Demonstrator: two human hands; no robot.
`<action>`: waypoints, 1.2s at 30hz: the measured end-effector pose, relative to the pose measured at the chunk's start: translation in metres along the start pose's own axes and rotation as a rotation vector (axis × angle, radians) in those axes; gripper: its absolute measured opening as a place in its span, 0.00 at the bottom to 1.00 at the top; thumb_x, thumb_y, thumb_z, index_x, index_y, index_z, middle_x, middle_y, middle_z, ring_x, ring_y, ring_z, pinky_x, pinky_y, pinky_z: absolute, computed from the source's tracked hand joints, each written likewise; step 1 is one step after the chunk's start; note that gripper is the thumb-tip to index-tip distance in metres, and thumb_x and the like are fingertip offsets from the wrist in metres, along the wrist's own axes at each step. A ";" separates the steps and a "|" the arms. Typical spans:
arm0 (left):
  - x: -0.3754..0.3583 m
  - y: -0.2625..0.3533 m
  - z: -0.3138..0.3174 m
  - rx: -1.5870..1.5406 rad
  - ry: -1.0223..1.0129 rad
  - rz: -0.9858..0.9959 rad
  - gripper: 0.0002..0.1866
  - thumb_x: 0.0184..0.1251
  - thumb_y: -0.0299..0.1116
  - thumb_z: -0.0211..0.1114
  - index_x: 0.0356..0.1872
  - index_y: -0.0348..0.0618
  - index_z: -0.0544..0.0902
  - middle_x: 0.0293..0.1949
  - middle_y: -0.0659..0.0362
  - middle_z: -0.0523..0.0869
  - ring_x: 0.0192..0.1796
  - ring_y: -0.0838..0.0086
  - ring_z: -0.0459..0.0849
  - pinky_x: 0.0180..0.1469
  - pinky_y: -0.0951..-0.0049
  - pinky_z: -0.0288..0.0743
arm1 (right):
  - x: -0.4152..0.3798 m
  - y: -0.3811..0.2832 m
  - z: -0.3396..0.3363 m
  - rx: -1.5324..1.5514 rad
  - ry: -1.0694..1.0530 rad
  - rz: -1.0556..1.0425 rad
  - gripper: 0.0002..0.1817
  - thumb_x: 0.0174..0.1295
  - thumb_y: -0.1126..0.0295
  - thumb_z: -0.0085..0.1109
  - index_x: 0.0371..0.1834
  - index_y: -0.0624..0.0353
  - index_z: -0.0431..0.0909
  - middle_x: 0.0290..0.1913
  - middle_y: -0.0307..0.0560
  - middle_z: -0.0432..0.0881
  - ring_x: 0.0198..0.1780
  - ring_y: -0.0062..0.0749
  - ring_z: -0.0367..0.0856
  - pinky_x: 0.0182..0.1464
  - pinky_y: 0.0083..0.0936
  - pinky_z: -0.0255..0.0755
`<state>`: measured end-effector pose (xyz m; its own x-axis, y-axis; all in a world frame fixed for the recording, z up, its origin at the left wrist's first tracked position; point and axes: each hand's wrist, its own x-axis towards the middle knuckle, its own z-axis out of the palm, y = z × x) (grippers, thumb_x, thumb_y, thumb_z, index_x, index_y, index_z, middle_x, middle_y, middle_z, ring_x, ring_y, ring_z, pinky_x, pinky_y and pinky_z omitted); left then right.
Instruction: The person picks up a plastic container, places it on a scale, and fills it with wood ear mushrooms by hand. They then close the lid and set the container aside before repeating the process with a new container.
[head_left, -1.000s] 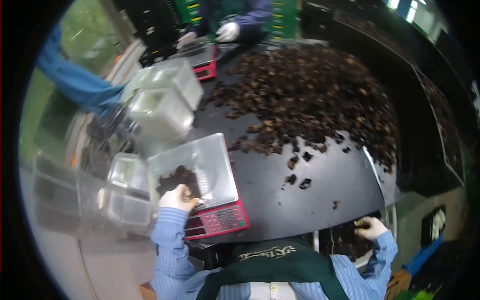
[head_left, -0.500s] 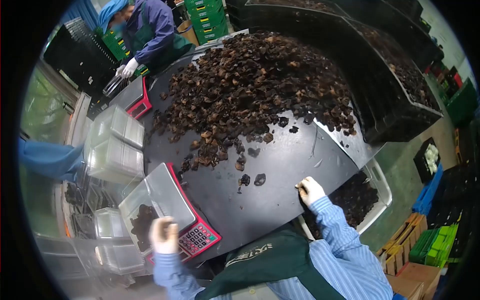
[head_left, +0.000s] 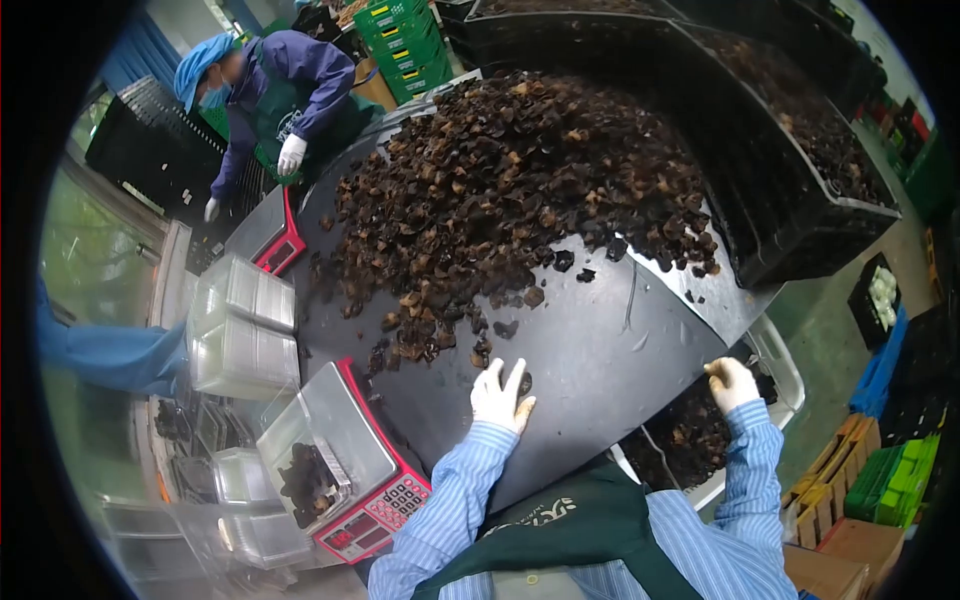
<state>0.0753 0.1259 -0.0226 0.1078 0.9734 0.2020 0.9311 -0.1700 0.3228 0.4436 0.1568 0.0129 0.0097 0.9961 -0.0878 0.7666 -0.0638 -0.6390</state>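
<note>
My left hand (head_left: 498,396), in a pale glove, is over the dark table (head_left: 580,355) with its fingers spread, beside a small dark piece (head_left: 526,384). At the table's right edge, my right hand (head_left: 732,384) has curled fingers; whether anything is between them is too small to tell. Beyond both hands a large heap of dark brown, fungus-like pieces (head_left: 500,180) covers the table. On the red scale (head_left: 375,450) at the left sits a clear plastic container with dark pieces (head_left: 308,480). Below my right hand is a white bin (head_left: 787,375) holding more dark pieces.
Stacked clear containers (head_left: 240,340) stand left of the scale. A co-worker (head_left: 290,90) in a blue cap is at the upper left, near a second red scale (head_left: 265,235). A large black crate (head_left: 800,225) of dark pieces borders the table at right; green crates (head_left: 405,50) stand behind.
My left hand has moved from the scale to the table and spread its fingers. My right hand has shifted right to the table's edge. The co-worker's hands have moved apart.
</note>
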 end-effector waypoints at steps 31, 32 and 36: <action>0.022 -0.095 -0.001 -0.621 0.325 -0.569 0.04 0.55 0.26 0.61 0.32 0.40 0.79 0.21 0.64 0.76 0.22 0.81 0.70 0.26 0.81 0.67 | 0.073 -0.159 0.200 1.021 -0.670 0.142 0.06 0.60 0.69 0.51 0.36 0.59 0.72 0.29 0.43 0.76 0.24 0.24 0.74 0.27 0.21 0.71; 0.033 -0.102 0.004 -0.482 0.387 -0.449 0.06 0.53 0.25 0.62 0.33 0.40 0.79 0.23 0.63 0.76 0.23 0.80 0.70 0.27 0.80 0.67 | 0.069 -0.150 0.192 1.152 -0.720 0.249 0.07 0.60 0.68 0.52 0.36 0.59 0.72 0.30 0.43 0.77 0.25 0.25 0.75 0.27 0.22 0.72; 0.072 -0.113 0.000 -0.088 0.188 -0.193 0.25 0.51 0.36 0.64 0.53 0.46 0.72 0.49 0.53 0.72 0.43 0.61 0.77 0.43 0.66 0.73 | 0.040 -0.122 0.164 1.511 -0.815 0.510 0.09 0.59 0.65 0.52 0.38 0.58 0.72 0.36 0.46 0.78 0.30 0.30 0.78 0.30 0.27 0.76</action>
<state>-0.0225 0.2156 -0.0442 -0.1432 0.9450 0.2940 0.8932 -0.0045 0.4496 0.2457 0.1941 -0.0379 -0.6123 0.6135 -0.4987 -0.4083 -0.7855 -0.4651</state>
